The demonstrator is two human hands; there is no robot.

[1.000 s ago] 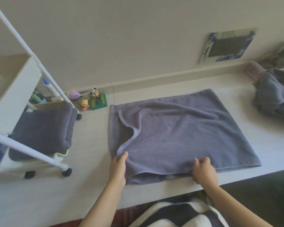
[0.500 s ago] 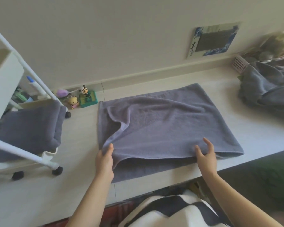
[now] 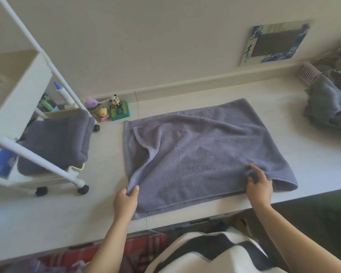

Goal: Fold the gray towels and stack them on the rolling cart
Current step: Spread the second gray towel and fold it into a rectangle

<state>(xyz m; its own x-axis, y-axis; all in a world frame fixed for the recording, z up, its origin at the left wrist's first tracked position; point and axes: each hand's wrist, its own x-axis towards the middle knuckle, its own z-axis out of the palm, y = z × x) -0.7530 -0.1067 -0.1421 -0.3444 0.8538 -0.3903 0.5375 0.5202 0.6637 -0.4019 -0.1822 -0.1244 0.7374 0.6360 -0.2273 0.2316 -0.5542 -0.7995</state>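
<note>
1. The gray towel (image 3: 201,154) lay spread on the pale surface (image 3: 244,91), already doubled over, with its top layer's near edge gathered up and the lower layer showing along the front.
2. The left hand (image 3: 125,201) pinched the near-left corner of the top layer between thumb and curled fingers; the right hand (image 3: 259,186) gripped a bunched fold of the same edge near the right corner, index finger extended across the cloth.
3. To do this fold well, both corners probably needed to travel together toward the far edge and land square on it, with the slack ridge on the left side smoothed flat before pressing.
4. The rolling cart (image 3: 28,107) stood just left of the towel, a stack of folded towels (image 3: 57,142) on its lower shelf.
5. A heap of unfolded gray towels (image 3: 331,101) waited at the far right, well apart.
6. Small figurines (image 3: 114,109) sat by the wall between cart and towel, so a sweeping fold should stay clear of them.
</note>
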